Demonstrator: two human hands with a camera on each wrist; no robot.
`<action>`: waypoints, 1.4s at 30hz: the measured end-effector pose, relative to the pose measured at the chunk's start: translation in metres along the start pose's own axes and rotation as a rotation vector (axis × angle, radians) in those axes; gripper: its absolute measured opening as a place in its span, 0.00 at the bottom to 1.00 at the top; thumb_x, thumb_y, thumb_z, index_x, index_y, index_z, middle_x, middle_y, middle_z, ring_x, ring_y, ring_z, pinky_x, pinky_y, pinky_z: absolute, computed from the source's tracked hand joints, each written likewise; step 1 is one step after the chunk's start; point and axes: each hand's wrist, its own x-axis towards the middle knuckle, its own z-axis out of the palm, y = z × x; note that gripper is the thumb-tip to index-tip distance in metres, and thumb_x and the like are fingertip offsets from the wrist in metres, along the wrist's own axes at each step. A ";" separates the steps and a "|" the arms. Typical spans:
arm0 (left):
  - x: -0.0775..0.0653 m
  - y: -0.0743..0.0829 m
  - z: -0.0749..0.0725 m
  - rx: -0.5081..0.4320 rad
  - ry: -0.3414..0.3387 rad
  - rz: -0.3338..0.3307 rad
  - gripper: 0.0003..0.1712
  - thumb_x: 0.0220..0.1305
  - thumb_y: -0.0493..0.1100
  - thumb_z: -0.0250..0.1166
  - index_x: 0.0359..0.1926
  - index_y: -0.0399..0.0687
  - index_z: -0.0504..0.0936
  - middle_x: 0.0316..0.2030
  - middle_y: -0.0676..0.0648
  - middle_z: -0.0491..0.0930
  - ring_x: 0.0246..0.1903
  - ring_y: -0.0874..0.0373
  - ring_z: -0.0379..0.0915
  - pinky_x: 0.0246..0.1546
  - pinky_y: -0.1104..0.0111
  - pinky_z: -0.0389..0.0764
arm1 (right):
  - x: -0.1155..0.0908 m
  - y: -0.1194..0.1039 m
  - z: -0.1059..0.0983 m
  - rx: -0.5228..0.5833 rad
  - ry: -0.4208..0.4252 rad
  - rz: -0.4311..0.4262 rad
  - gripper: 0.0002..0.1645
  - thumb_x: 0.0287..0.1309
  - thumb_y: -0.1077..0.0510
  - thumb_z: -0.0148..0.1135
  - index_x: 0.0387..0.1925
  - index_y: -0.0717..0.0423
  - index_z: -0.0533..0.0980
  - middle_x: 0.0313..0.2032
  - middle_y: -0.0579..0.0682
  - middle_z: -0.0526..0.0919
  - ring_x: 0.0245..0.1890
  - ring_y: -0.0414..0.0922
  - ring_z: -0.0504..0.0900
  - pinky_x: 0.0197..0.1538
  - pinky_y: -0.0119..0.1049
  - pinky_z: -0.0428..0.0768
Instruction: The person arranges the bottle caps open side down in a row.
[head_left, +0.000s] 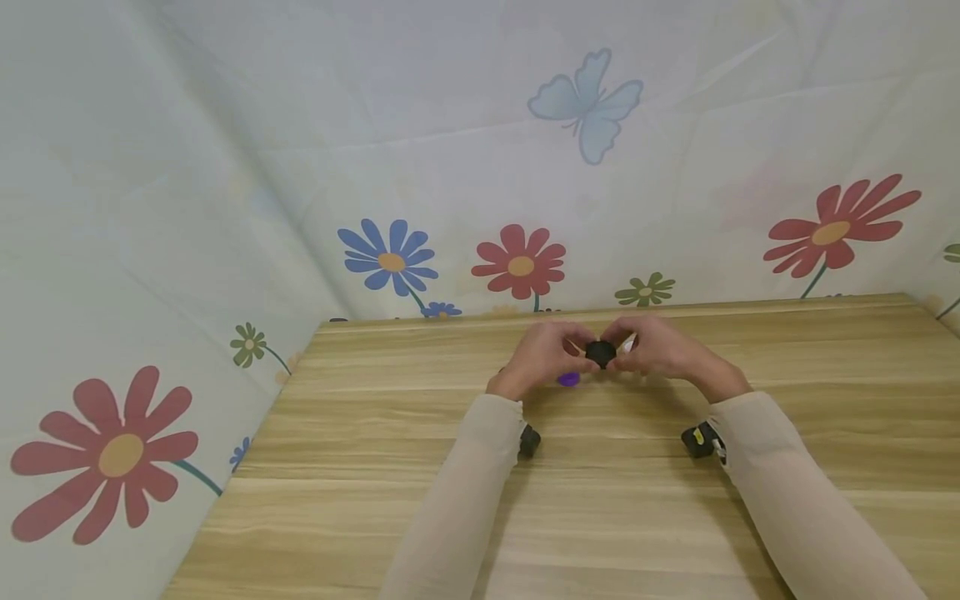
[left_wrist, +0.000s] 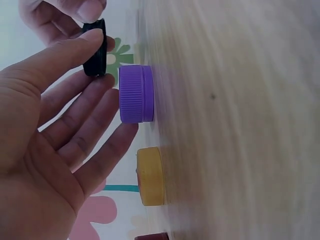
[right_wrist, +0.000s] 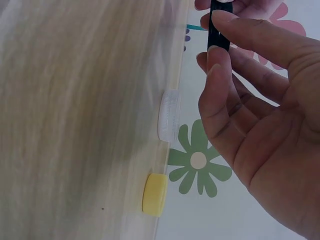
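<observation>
Both hands hold one round black bottle cap (head_left: pixel 601 354) between them, raised over the far part of the table. My left hand (head_left: pixel 546 354) pinches its left edge with thumb and fingertips, the other fingers spread. On the opposite edge my right hand (head_left: pixel 660 348) pinches it the same way. Under the left hand, a ribbed purple cap (left_wrist: pixel 136 94) sits on the table, close to the fingertips. A dark yellow cap (left_wrist: pixel 151 176) and part of a dark red cap (left_wrist: pixel 152 236) follow it in the left wrist view. By the right hand lies a ribbed white cap (right_wrist: pixel 169 116), then a yellow cap (right_wrist: pixel 155 195).
The caps are spaced out along the far side of the wooden table (head_left: pixel 600 517). Behind its back edge hangs a pale cloth (head_left: pixel 450 167) printed with flowers and a butterfly. A small black device is strapped at each wrist.
</observation>
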 end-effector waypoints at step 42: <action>0.000 0.006 0.006 0.238 -0.104 -0.033 0.19 0.60 0.40 0.82 0.52 0.47 0.91 0.45 0.52 0.90 0.46 0.63 0.84 0.49 0.73 0.79 | 0.005 0.008 0.014 -0.125 -0.034 -0.042 0.22 0.52 0.65 0.80 0.48 0.68 0.82 0.42 0.56 0.86 0.48 0.56 0.83 0.57 0.57 0.79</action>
